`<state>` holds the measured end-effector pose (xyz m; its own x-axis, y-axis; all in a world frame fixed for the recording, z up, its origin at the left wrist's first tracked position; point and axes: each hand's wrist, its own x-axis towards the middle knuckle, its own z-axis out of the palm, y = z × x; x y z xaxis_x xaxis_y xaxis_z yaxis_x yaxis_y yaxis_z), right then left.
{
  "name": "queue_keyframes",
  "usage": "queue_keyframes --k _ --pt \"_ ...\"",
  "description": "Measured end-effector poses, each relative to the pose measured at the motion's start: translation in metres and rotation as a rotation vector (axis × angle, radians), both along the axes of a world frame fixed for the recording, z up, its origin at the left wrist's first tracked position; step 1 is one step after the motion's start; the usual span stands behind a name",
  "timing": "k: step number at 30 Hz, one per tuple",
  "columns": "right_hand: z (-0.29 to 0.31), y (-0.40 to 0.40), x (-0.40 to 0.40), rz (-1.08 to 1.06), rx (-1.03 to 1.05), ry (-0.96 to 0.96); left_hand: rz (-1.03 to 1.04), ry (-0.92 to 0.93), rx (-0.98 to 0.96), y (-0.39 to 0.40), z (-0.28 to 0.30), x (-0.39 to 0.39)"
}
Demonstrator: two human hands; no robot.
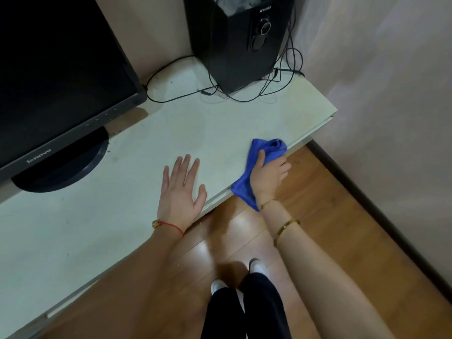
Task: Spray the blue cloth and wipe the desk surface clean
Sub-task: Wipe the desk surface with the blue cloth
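The pale desk surface (pixel 171 133) fills the middle and left of the head view, with faint smudges on it. A crumpled blue cloth (pixel 266 152) lies over the desk's front edge at the right. My right hand (pixel 269 177) grips the cloth there, thumb on top and fingers curled past the edge. One end of the cloth hangs down below the edge by my wrist. My left hand (pixel 182 192) rests flat on the desk, fingers straight and spread, left of the cloth. No spray bottle is in view.
A black monitor (pixel 56 77) on a round stand (pixel 61 167) occupies the left. A black speaker (pixel 237 40) stands at the back corner with several loose cables (pixel 186 94) on the desk. A wall closes the right side; wooden floor (pixel 318 204) lies below.
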<state>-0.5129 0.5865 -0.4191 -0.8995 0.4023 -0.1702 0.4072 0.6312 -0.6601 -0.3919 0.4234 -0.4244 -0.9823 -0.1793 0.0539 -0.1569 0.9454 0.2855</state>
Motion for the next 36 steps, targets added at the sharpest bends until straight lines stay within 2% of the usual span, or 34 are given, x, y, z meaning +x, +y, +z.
queue_keyframes --k 6,12,21,32,36 --pt "-0.004 -0.002 -0.014 -0.082 0.008 -0.008 0.005 0.009 -0.006 0.0 -0.004 -0.001" --pt "-0.006 -0.017 0.031 0.049 -0.067 0.031 0.011 0.03 0.003 0.001 -0.004 0.0" --pt "-0.001 0.014 -0.028 -0.041 -0.073 0.013 0.009 0.008 0.003 -0.001 -0.005 -0.001" --pt "-0.002 -0.008 0.008 0.029 -0.048 -0.032 0.036 -0.002 -0.011 -0.003 -0.003 0.002" --pt "-0.001 -0.025 0.032 0.045 -0.027 -0.037 0.006 -0.024 -0.002 -0.016 -0.001 0.028"
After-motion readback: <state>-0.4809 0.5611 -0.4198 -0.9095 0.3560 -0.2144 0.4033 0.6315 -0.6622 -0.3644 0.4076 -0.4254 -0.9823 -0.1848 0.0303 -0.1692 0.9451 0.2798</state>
